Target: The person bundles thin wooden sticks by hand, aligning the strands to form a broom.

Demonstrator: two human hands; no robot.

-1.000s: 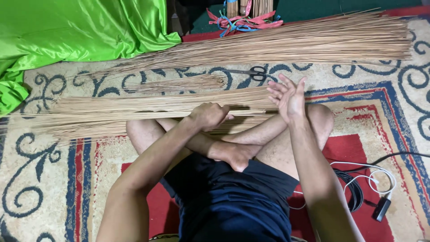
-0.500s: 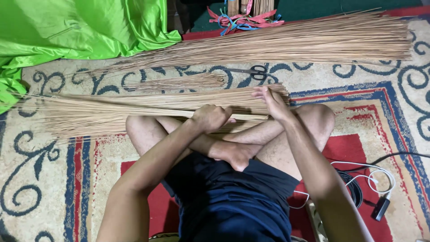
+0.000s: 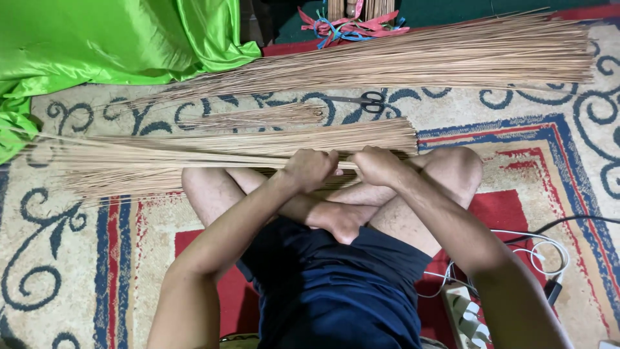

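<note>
I sit cross-legged on a patterned carpet. A long bundle of thin tan sticks lies across my shins, its tips fanning out to the left. My left hand is closed around the bundle near its middle. Right beside it, my right hand grips the same bundle near its thick end. A wider layer of the same sticks lies on the carpet just beyond my hands.
A big pile of sticks stretches across the far carpet, with a small bunch and black scissors before it. Green shiny cloth lies far left, coloured ribbons at top. A power strip and cables sit near right.
My right hand was open and raised over the sticks; it came down and left, and now closes on the bundle beside my left hand. The left hand kept its hold.
</note>
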